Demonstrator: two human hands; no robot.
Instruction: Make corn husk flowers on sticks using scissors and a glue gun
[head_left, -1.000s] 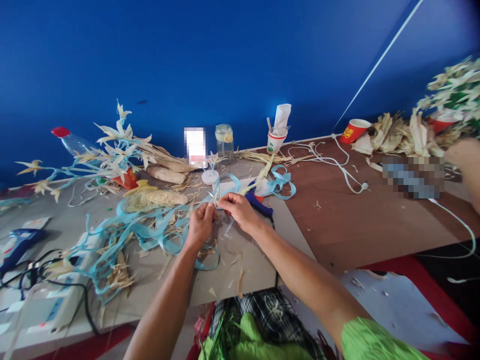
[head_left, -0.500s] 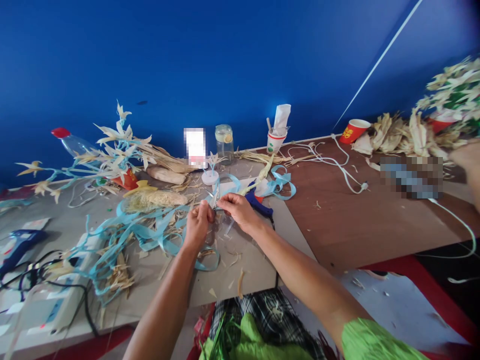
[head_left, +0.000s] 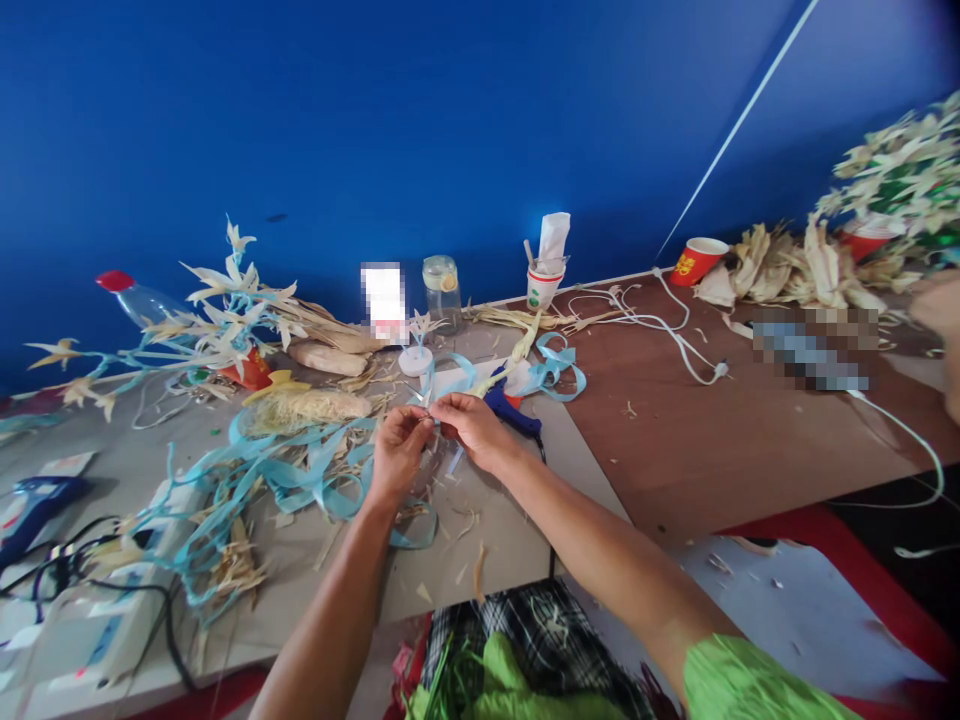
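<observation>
My left hand (head_left: 397, 455) and my right hand (head_left: 471, 428) meet over the grey table (head_left: 495, 530), fingertips pinched together on a small pale strip of husk (head_left: 433, 412) between them. Just behind the hands lie a blue glue gun (head_left: 514, 412) and a loop of light blue ribbon (head_left: 553, 362). A tangle of the same blue ribbon (head_left: 300, 470) with dry husk scraps spreads out to the left of my left hand. What exactly the fingers hold is too small to make out fully.
Husk flower branches (head_left: 210, 320), a red-capped bottle (head_left: 135, 297), a glass jar (head_left: 440, 288) and a paper cup (head_left: 544, 285) stand along the blue wall. White cables (head_left: 675, 335) cross the brown table. Red cup (head_left: 697, 260) and husk pile (head_left: 795, 265) far right. Another glue gun (head_left: 30, 500) left.
The view has tilted slightly, shifting everything left and down. My hands stayed together, the left fingers opening a little from a fist into a pinch on the strip.
</observation>
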